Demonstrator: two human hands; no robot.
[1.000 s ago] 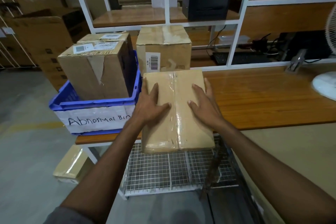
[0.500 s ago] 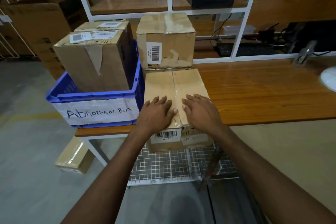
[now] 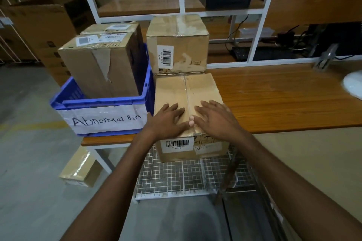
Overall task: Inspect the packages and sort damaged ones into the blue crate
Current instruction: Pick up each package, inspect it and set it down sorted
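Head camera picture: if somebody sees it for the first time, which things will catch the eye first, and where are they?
First comes the cardboard box at the centre, on the near edge of the wooden table, with the left hand and the right hand flat on its top. Beside it on the left stands the blue crate with the handwritten label "Abnormal Bin", which holds a box with torn tape.

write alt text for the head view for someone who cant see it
Both hands, left hand and right hand, rest flat on a taped cardboard box at the wooden table's front edge. Left of it, a blue crate labelled "Abnormal Bin" holds torn boxes.
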